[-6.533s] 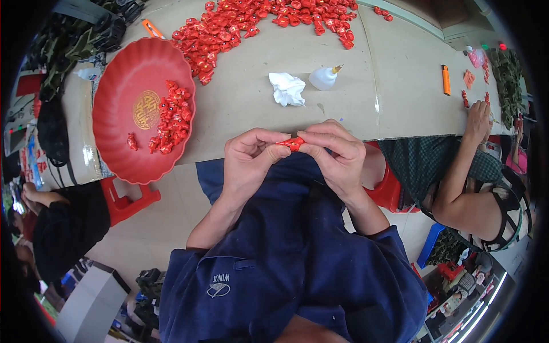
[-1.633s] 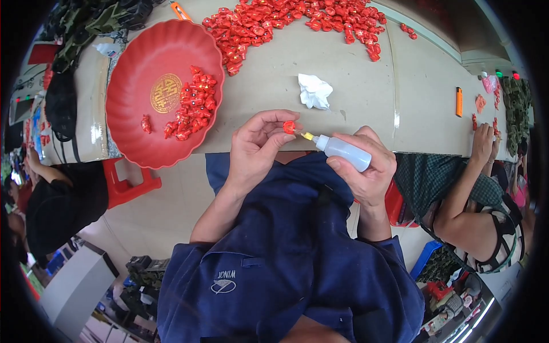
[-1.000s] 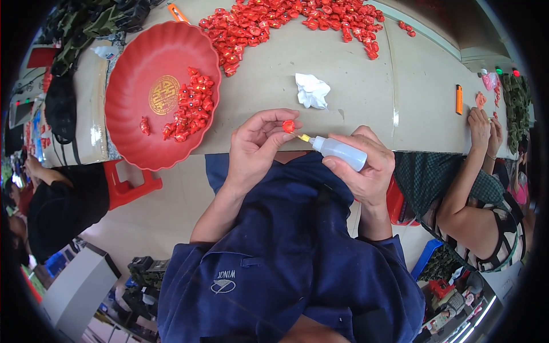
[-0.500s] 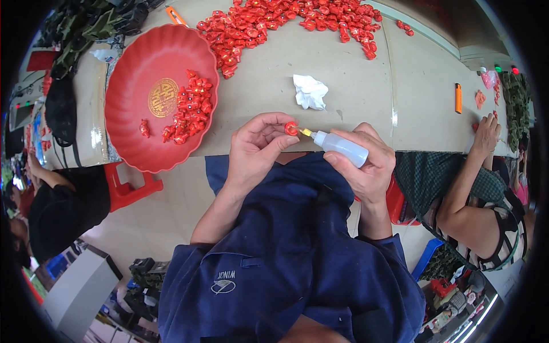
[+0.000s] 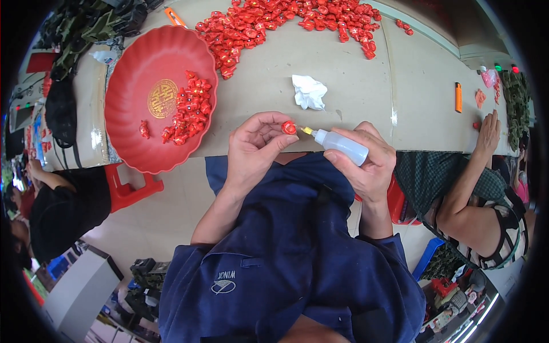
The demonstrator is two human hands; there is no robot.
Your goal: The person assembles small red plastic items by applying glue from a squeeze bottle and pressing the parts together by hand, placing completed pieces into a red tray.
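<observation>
Between the thumb and fingertips of my left hand [image 5: 255, 143] is a small red figurine [image 5: 289, 127], pinched above the table's near edge. My right hand [image 5: 366, 160] is closed around a translucent squeeze bottle [image 5: 342, 147] lying nearly sideways. Its yellow nozzle tip [image 5: 308, 131] points left at the red piece, very close to it; whether they touch I cannot tell. Beyond my hands lies a crumpled white tissue [image 5: 309, 92]. To the left, a red scalloped tray [image 5: 128, 86] with a gold emblem holds a cluster of red figurines [image 5: 191, 108] and one lying apart.
A large heap of red figurines [image 5: 251, 26] spreads along the far side of the table [image 5: 257, 97]. One orange cutter [image 5: 458, 98] lies at the right, another orange tool [image 5: 175, 18] behind the tray. Co-workers sit on both sides; a co-worker's hand [image 5: 487, 134] rests at right.
The red figurine has turned slightly in my left fingers, and the nozzle stands a little farther from it. The co-worker's hand at right has shifted and flattened out.
</observation>
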